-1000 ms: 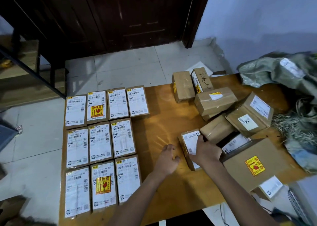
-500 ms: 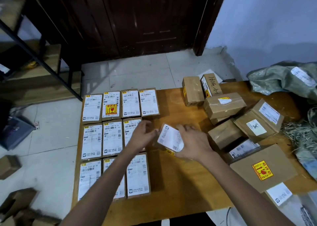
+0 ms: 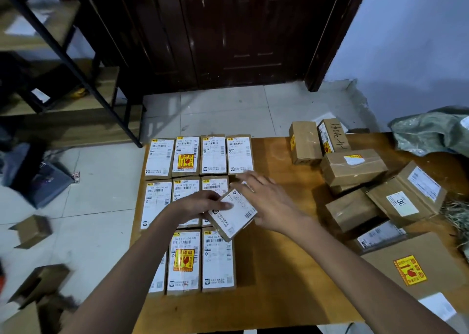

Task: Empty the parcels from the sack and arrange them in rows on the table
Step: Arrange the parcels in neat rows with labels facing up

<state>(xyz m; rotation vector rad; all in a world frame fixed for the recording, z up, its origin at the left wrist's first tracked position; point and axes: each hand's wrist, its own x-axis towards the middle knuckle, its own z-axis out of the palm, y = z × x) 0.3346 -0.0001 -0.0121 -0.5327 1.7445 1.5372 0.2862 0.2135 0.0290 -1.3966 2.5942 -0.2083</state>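
Note:
A small brown parcel (image 3: 234, 213) with a white label facing up hangs tilted just above the middle row, at its right end. My left hand (image 3: 200, 205) grips its left edge and my right hand (image 3: 264, 196) holds its far right side. Labelled parcels lie in three rows (image 3: 186, 156) on the left part of the wooden table (image 3: 279, 270). A loose pile of brown parcels (image 3: 355, 168) sits on the right part. The grey-green sack (image 3: 431, 133) lies crumpled at the table's far right corner.
A large flat parcel with a yellow fragile sticker (image 3: 411, 270) lies at the near right. Cardboard boxes (image 3: 33, 229) litter the tiled floor at left, beside a black metal rack (image 3: 76, 62). A dark wooden door (image 3: 228, 29) stands behind the table.
The parcel was picked up from the pile's edge, carried left and turned label-up; it now hovers by the middle row with both hands on it. The camera has shifted left.

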